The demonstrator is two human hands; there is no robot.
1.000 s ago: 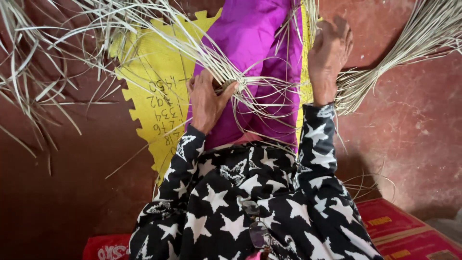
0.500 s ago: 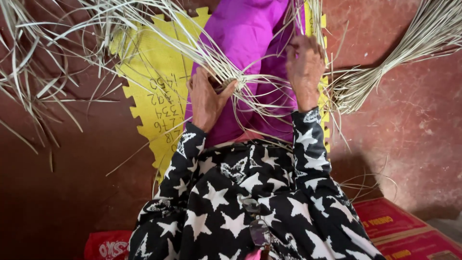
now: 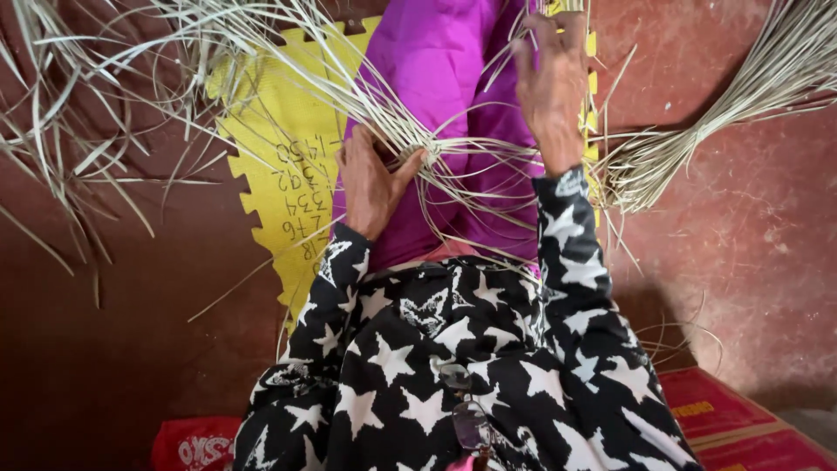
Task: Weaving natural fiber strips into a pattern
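Note:
My left hand pinches the small woven knot where several pale straw strips cross, over my lap in purple cloth. Long loose strips fan out from that knot up and to the left. My right hand is raised higher, its fingers closed around thin strips that loop back to the knot. Both arms wear black sleeves with white stars.
A yellow foam mat with a toothed edge and handwriting lies under my legs on the red-brown floor. A bundle of straw strips lies to the right. Red cartons sit at the lower right, a red bag at the lower left.
My right hand came in from the right bundle toward my lap, then rose higher with strips in its fingers. My left hand stayed on the knot.

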